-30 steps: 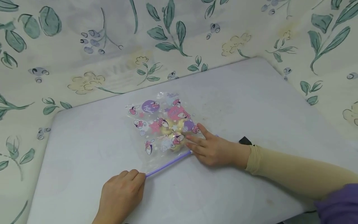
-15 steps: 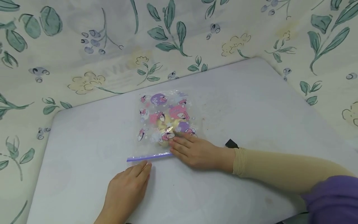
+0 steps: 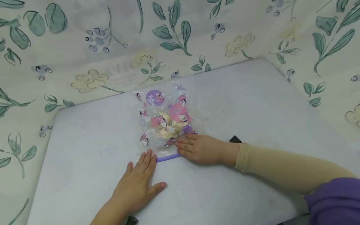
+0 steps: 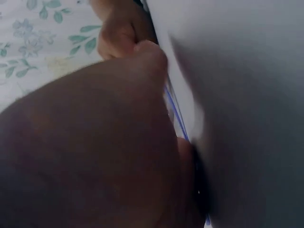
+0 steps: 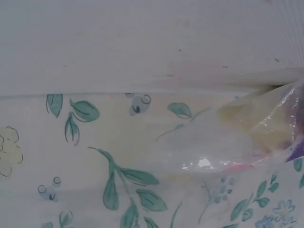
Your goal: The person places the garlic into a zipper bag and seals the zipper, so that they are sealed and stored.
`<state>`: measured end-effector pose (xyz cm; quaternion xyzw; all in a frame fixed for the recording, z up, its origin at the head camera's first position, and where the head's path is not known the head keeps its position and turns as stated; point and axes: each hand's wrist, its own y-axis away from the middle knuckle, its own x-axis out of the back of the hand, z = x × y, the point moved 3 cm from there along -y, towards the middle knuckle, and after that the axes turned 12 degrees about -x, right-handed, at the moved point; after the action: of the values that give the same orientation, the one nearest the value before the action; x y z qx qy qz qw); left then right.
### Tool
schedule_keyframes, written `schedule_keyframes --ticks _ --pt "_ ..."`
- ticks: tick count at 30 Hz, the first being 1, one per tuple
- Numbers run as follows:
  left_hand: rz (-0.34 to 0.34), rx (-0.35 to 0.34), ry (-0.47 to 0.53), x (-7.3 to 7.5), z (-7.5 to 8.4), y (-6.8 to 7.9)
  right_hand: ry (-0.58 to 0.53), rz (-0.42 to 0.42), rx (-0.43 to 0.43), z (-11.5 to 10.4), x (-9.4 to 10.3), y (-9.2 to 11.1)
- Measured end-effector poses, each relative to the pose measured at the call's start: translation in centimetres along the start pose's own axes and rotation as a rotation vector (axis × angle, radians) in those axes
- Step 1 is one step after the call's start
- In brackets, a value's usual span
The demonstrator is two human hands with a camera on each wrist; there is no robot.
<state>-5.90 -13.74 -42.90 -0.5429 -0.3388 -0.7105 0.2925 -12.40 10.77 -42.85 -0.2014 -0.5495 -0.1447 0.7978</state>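
Note:
A clear plastic zip bag [image 3: 147, 122] printed with pink and purple cartoon figures lies on the table, with pale yellow rounded pieces [image 3: 168, 132] inside. Its purple zip strip [image 3: 168, 157] runs along the near edge. My left hand [image 3: 137, 182] lies with fingers straight and thumb out, fingertips at the bag's near left corner. The fingers of my right hand [image 3: 205, 149] rest on the bag's near right corner, covering that end of the strip. In the left wrist view, the back of my left hand [image 4: 104, 137] hides most of the bag. The right wrist view catches the bag's side [image 5: 266, 128].
The bag stands on a white table [image 3: 242, 103], backed by a leaf-patterned cloth [image 3: 123, 68]. A small black piece [image 3: 235, 139] shows behind my right wrist, and another dark object [image 3: 132, 220] sits by the left one.
My left hand has let go of the strip's left end, and its fingers have straightened out. The bag has shifted left and turned straighter, my right hand moving left along with it.

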Motion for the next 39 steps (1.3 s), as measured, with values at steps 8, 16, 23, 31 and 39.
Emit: schedule_keyframes --ticks 8,16,23,31,39 --pt "-0.024 0.028 -0.007 -0.2 0.1 0.3 -0.052 -0.042 -0.003 1.8 -0.2 2.0" --pt "-0.031 0.019 0.020 0.4 0.2 0.0 -0.108 0.032 -0.061 4.2 -0.7 6.2" --pt "-0.014 0.016 0.032 0.1 0.1 0.0 -0.172 -0.060 -0.134 5.0 -1.0 7.4" --pt "0.043 0.005 0.065 0.0 0.0 0.1 -0.306 -0.042 -0.243 5.5 -1.1 7.6" --pt "0.121 -0.015 0.036 0.7 -0.2 -0.2 -0.432 0.123 -0.350 7.8 -0.1 7.9"
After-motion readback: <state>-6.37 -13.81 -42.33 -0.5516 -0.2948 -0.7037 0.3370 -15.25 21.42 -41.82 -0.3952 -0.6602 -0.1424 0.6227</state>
